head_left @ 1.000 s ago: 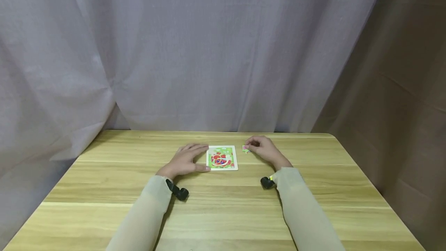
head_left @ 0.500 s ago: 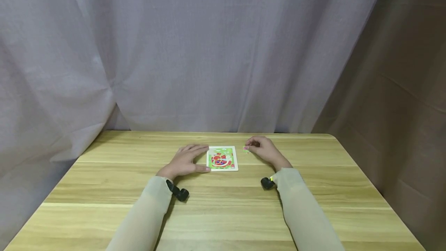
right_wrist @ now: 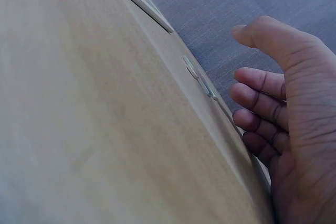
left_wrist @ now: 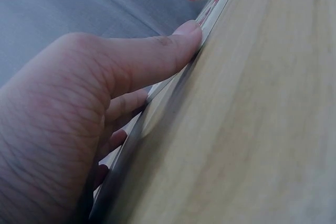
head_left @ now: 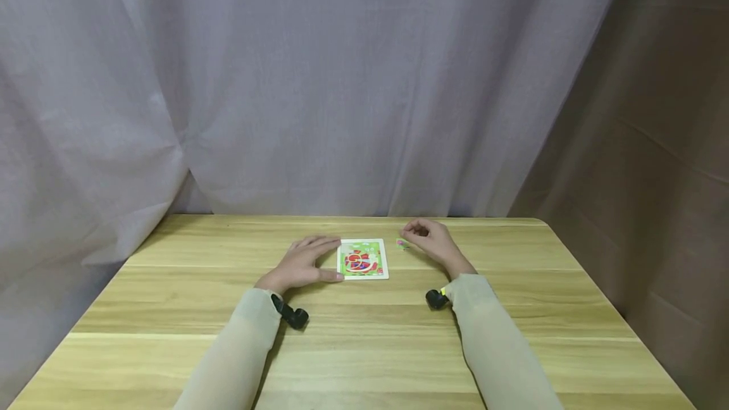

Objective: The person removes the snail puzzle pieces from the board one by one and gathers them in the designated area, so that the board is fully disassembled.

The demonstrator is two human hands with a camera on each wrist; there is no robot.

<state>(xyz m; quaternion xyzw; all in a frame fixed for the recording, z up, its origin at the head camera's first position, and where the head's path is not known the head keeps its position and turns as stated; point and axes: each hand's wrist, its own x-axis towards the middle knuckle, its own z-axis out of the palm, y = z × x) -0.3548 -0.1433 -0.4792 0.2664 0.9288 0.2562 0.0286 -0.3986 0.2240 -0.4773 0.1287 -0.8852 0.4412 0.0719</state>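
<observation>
Left hand [head_left: 300,265] spread, touching puzzle board [head_left: 385,260], right hand [head_left: 435,244] half-curled, empty, near piece [head_left: 402,243]

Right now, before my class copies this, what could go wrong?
The small piece lies flat on the table, so the right hand might fumble or nudge it away. The left hand touches the picture board only along its left side, so the board might pivot if pushed elsewhere.

A square, white-framed board [head_left: 362,260], printed green with a red picture, is laid flat toward the worktop's [head_left: 364,347] far side; at its right, a small green-and-pink piece [head_left: 402,243] is set apart.
</observation>
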